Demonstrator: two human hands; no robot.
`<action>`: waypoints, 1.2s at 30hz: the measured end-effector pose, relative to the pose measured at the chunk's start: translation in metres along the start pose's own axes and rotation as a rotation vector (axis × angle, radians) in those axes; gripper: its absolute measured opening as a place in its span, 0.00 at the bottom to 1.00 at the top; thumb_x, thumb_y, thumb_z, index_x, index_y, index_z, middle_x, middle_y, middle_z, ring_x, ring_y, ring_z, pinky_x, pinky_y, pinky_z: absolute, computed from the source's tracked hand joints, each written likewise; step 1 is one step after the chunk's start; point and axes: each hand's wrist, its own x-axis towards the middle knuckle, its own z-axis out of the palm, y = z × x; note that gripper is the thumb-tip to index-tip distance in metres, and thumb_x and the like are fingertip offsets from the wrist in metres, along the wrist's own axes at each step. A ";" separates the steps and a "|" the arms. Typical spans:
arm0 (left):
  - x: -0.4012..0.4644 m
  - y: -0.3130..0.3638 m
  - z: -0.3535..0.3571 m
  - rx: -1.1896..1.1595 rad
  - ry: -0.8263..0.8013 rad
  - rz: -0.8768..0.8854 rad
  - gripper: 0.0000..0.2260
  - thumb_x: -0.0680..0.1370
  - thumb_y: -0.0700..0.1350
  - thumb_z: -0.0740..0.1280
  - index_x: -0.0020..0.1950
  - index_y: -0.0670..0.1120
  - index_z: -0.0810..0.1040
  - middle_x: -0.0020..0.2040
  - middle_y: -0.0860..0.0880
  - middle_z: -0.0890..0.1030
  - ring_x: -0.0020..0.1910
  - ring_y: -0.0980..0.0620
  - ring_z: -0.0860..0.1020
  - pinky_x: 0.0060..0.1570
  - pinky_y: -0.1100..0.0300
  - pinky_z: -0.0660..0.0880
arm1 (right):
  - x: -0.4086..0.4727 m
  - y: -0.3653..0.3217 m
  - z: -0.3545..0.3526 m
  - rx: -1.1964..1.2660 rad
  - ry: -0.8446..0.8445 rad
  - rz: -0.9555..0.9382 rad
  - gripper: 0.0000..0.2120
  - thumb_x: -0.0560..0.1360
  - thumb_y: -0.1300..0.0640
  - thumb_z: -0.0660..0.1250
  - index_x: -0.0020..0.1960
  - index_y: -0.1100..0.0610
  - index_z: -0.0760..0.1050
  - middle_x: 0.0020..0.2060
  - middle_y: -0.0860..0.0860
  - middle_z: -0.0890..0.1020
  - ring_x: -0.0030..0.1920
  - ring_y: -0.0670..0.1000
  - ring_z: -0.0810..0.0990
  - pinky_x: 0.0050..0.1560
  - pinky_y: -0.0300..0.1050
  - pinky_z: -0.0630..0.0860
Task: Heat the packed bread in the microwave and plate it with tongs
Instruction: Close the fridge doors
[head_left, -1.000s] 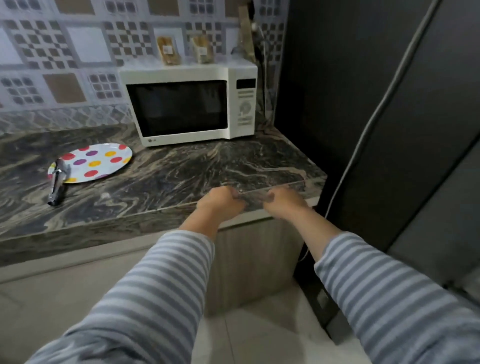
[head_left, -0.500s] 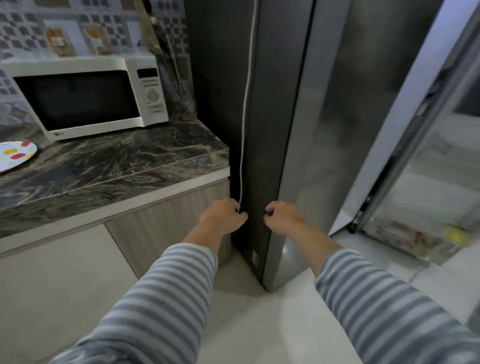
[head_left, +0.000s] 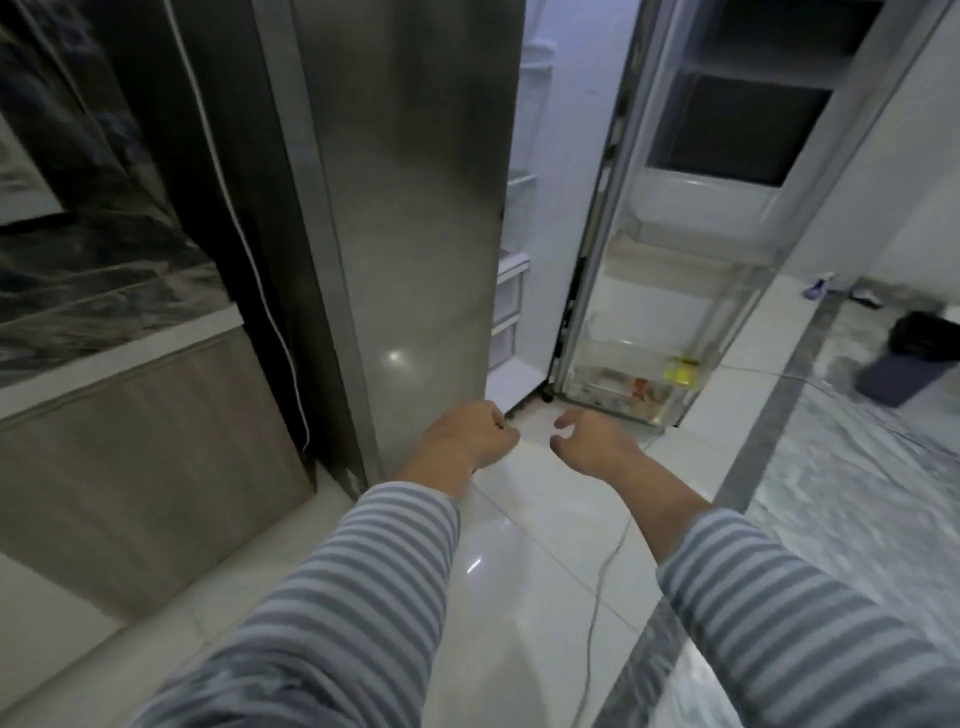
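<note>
Both arms in grey striped sleeves reach forward in front of a steel fridge (head_left: 415, 208). My left hand (head_left: 467, 436) is a loose fist with nothing in it. My right hand (head_left: 592, 441) holds nothing, its fingers curled and slightly apart. The fridge's right door (head_left: 727, 208) stands open, and its lowest door shelf (head_left: 634, 389) holds small items, one of them yellow. White shelves and drawers show through the gap (head_left: 514, 260) between the two doors. The microwave, plate, tongs and packed bread are out of view.
The dark marble counter (head_left: 104, 291) and its wood-faced cabinet (head_left: 130, 441) are at the left. A white cable (head_left: 260, 270) hangs down the fridge's dark side. Another cable (head_left: 597, 597) trails over the white floor tiles. A dark bundle (head_left: 914, 358) lies on the floor at far right.
My view has swung right, from the counter with the microwave and plate to the fridge. The open door is now close ahead. My right hand's fingers have loosened from a fist.
</note>
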 end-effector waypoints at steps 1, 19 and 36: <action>0.010 0.012 0.006 0.005 -0.021 0.013 0.19 0.77 0.55 0.63 0.66 0.51 0.73 0.66 0.50 0.75 0.64 0.47 0.73 0.65 0.55 0.69 | 0.006 0.014 -0.006 0.006 0.007 0.024 0.20 0.77 0.49 0.61 0.68 0.49 0.70 0.65 0.53 0.76 0.64 0.55 0.75 0.61 0.47 0.73; 0.265 0.239 0.004 0.205 -0.130 0.360 0.15 0.75 0.54 0.62 0.60 0.51 0.76 0.59 0.49 0.78 0.58 0.48 0.76 0.61 0.53 0.73 | 0.193 0.148 -0.152 0.213 0.219 0.340 0.18 0.76 0.52 0.61 0.65 0.54 0.74 0.63 0.55 0.77 0.63 0.57 0.75 0.62 0.49 0.73; 0.359 0.504 0.096 0.203 -0.086 0.412 0.18 0.76 0.60 0.63 0.63 0.53 0.76 0.63 0.51 0.77 0.62 0.48 0.75 0.61 0.54 0.72 | 0.284 0.385 -0.338 0.082 0.305 0.370 0.19 0.78 0.53 0.60 0.68 0.53 0.72 0.66 0.54 0.75 0.66 0.55 0.72 0.63 0.46 0.71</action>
